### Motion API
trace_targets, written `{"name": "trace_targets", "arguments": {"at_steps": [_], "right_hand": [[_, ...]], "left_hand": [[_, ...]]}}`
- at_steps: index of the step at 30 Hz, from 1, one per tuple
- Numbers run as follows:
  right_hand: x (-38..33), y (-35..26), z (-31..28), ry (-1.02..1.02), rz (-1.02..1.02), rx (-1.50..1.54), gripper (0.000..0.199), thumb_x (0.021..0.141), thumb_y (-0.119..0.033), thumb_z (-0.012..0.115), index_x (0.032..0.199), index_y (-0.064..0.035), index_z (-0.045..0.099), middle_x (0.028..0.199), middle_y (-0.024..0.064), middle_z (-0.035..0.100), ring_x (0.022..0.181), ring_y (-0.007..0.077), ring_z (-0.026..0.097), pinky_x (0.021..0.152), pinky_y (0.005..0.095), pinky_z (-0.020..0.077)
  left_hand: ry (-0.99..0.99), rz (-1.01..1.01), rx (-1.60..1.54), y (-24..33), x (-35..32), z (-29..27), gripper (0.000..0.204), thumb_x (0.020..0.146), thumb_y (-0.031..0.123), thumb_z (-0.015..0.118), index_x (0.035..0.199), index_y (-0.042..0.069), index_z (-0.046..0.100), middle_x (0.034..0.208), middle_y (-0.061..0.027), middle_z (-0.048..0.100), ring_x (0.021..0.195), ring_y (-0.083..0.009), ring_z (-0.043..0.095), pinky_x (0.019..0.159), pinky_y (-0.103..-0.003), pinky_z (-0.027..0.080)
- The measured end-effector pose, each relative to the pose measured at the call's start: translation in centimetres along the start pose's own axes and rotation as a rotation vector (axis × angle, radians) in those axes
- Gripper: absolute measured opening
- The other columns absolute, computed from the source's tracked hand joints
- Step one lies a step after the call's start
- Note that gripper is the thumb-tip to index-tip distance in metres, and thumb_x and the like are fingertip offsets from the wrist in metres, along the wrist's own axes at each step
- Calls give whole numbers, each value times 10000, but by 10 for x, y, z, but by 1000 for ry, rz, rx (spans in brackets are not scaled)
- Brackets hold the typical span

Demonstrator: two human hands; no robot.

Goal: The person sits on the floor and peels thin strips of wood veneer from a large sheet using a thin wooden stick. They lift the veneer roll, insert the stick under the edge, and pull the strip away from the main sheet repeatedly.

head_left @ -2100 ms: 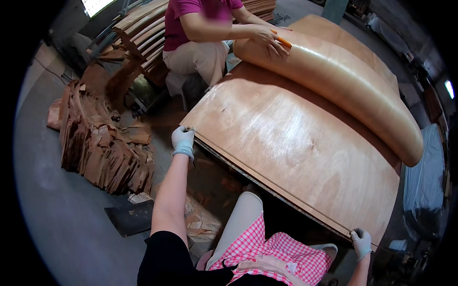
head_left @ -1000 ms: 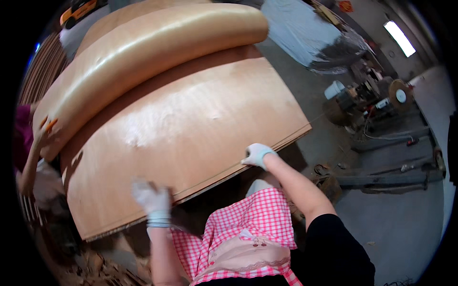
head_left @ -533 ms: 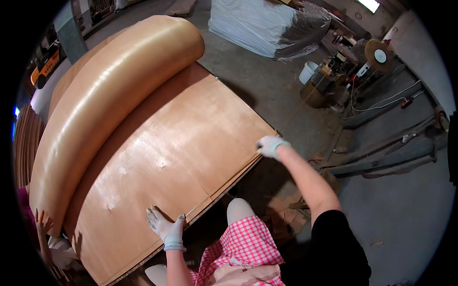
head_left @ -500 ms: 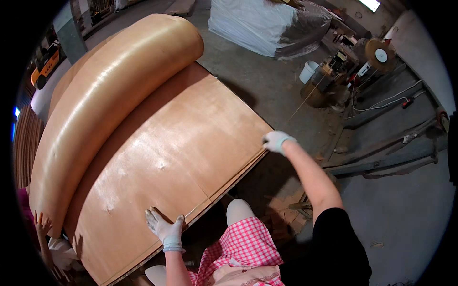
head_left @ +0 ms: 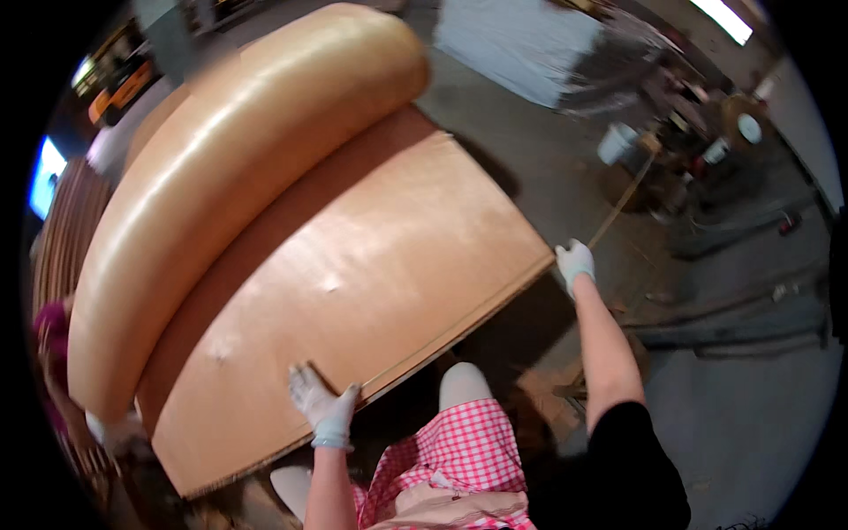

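Note:
A large curved plywood sheet [head_left: 353, 283] lies on top of a stack in front of me. Behind it lies a long rounded plywood form [head_left: 238, 168]. My left hand [head_left: 322, 408], in a white glove, rests on the sheet's near edge with fingers on top and thumb over the edge. My right hand [head_left: 574, 263], also gloved, is at the sheet's right corner, arm stretched out. A thin pale strip [head_left: 623, 199] runs from that hand toward the floor clutter. Whether the right hand grips anything is not clear.
Another person's magenta sleeve [head_left: 51, 322] shows at the far left end of the stack. A white covered pile [head_left: 521, 44], a white bucket [head_left: 617, 141] and machinery [head_left: 724, 132] stand on the concrete floor to the right. Stacked veneer [head_left: 62, 238] is on the left.
My view has swung from the left side of the stack to the right. My right hand slid along the near edge to the right corner. My left hand stays on the near edge.

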State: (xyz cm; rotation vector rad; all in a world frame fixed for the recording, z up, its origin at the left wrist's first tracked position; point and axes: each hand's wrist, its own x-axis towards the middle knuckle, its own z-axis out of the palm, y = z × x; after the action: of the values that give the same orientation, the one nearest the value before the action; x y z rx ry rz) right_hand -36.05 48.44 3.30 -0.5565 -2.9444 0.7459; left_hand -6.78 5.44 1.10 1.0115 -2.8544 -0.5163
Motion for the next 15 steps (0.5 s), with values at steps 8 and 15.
{"name": "trace_targets", "arguments": {"at_steps": [8, 15], "right_hand": [[-268, -117, 11, -751, -439, 719, 149, 884, -101, 655, 923, 41, 634, 945, 129, 685, 805, 139, 602, 727, 303, 495], [-392, -172, -22, -1120, -472, 833, 206, 893, -167, 676, 871, 28, 613, 1367, 241, 505, 1038, 146, 566, 887, 272, 454]], "left_hand": [[83, 436, -611, 43, -58, -39, 398, 761, 332, 757, 1043, 78, 638, 986, -140, 629, 929, -335, 608, 814, -423, 497], [67, 359, -1181, 1, -101, -74, 187, 747, 158, 721, 910, 72, 692, 858, -94, 634, 820, -271, 606, 736, -356, 498]]}}
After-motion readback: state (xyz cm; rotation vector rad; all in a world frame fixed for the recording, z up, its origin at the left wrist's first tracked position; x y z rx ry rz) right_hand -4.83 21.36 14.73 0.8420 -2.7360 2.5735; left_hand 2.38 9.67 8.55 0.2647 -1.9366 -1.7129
